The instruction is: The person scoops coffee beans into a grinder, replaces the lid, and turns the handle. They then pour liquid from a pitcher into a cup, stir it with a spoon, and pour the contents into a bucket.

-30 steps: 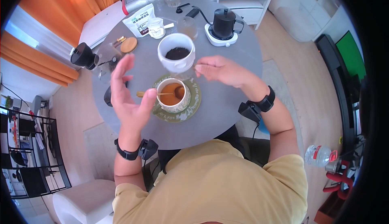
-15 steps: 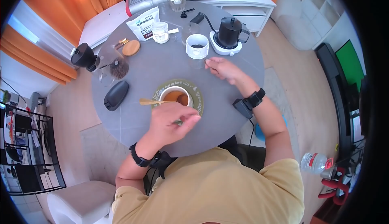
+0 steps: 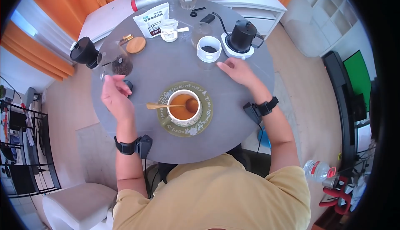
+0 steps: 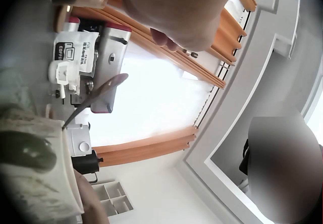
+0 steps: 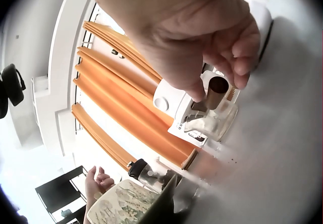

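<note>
My right hand (image 3: 237, 70) hovers by the white dripper cup (image 3: 208, 55), which holds dark grounds and stands on the table. In the right wrist view its thumb and fingers lie apart, on either side of the cup's brown handle (image 5: 216, 94). My left hand (image 3: 118, 99) is raised at the left with loosely bent fingers and nothing in them, overlapping a black oval object (image 3: 128, 86). Between the hands, a floral cup (image 3: 176, 112) of amber liquid sits on a green lettered saucer (image 3: 195, 129). A gold spoon (image 3: 160, 105) leans in it.
Black gooseneck kettle (image 3: 242, 37) on a white base, right of the dripper cup. A coffee bag (image 3: 152, 19), a small white cup (image 3: 169, 32) and a round wooden lid (image 3: 136, 45) stand behind. Glass jar of beans (image 3: 122, 66) and black grinder (image 3: 84, 52) are at left.
The dripper cup moved from above the floral cup to the back right and was set down; my right hand has let go of its handle. My left hand swung over the floral cup, then back left.
</note>
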`<state>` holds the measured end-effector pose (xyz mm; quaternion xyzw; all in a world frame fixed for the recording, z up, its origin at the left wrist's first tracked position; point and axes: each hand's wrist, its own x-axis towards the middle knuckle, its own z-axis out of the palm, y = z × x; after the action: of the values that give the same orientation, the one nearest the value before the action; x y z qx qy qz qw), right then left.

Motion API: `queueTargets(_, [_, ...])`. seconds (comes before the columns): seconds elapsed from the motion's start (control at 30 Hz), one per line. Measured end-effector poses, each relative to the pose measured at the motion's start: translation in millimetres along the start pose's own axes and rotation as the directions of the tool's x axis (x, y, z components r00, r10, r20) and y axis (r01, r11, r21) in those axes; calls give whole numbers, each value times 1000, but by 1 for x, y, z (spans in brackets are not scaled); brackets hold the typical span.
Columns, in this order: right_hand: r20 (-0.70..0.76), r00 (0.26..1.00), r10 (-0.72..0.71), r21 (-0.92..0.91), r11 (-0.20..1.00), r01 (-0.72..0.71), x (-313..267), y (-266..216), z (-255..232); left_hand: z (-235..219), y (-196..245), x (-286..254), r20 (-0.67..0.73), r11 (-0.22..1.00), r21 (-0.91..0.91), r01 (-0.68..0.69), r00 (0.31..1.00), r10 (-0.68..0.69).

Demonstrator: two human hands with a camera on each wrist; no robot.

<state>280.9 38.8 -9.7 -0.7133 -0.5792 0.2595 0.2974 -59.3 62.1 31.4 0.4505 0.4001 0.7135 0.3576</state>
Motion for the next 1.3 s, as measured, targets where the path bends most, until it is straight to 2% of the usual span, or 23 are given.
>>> queueTargets(0.03, [-115,988,-101,-190,979,78,-3,2,-2,-1,-9,1,-6,1000,-3,2,1000,-2])
queueTargets(0.07, [-109,988,-104,-197,977,81,-6,0,-5,-2,-19,1,22,998,37,55,998,-56])
queueTargets(0.1, [-184,977,-105,-213,975,65,-11,-2,-9,-3,-27,0,49,991,77,108,993,-112])
queueTargets(0.13, [-258,960,-107,-226,973,48,-16,-6,-12,-3,-35,-2,61,987,81,138,988,-143])
queueTargets(0.17, [-254,961,-111,-234,971,50,-21,-8,-16,-2,-40,-4,56,987,76,141,988,-146])
queueTargets(0.23, [-313,945,-92,-107,992,62,-32,-16,-22,1,-49,-8,128,970,136,202,967,-219])
queueTargets(0.27, [-305,947,-97,-116,991,65,-38,-24,-23,0,-54,-9,178,960,148,238,948,-263])
queueTargets(0.33, [-254,951,-175,-26,984,174,-52,-50,-16,2,-59,-9,227,945,198,260,926,-302])
queueTargets(0.4, [-65,964,-259,79,961,263,-63,-85,-6,6,-58,-11,289,919,268,290,885,-364])
queueTargets(0.47, [93,875,-475,-25,877,479,-66,-117,3,5,-63,-11,301,907,321,274,878,-372])
queueTargets(0.53, [202,724,-659,-52,731,680,-62,-136,21,2,-68,-10,315,892,375,253,870,-379])
queueTargets(0.6, [286,686,-669,-66,701,710,-58,-152,40,0,-72,-10,339,907,392,155,892,-299])
queueTargets(0.73, [480,582,-657,-70,632,771,-45,-164,66,-3,-73,-9,351,899,421,120,892,-284])
queueTargets(0.83, [465,534,-707,71,630,773,-40,-157,76,-2,-67,-11,402,865,491,100,856,-327])
queueTargets(0.87, [472,531,-704,71,630,773,-40,-159,72,-4,-70,-11,461,874,481,68,829,-318])
queueTargets(0.93, [366,626,-688,163,710,685,-42,-160,55,-5,-72,-12,509,883,467,45,803,-310])
queueTargets(0.97, [375,623,-687,166,711,684,-44,-154,48,-4,-67,-11,545,861,509,-7,776,-316])
queueTargets(1.03, [171,814,-554,86,832,548,-54,-140,33,-3,-61,-14,568,836,547,-45,753,-332])
queueTargets(1.07, [180,812,-554,86,832,549,-59,-135,29,-3,-59,-14,592,828,557,-70,732,-336])
queueTargets(1.13, [21,840,-542,98,837,538,-70,-121,27,-4,-58,-14,610,820,566,-89,714,-344])
queueTargets(1.17, [27,840,-542,99,837,538,-74,-114,26,-4,-59,-14,618,808,579,-105,704,-351])
queueTargets(1.23, [-149,781,-607,112,774,623,-82,-101,25,-5,-60,-13,622,795,595,-119,694,-362])
queueTargets(1.3, [-191,805,-562,128,799,588,-89,-95,24,-5,-61,-13,619,794,598,-107,691,-373])
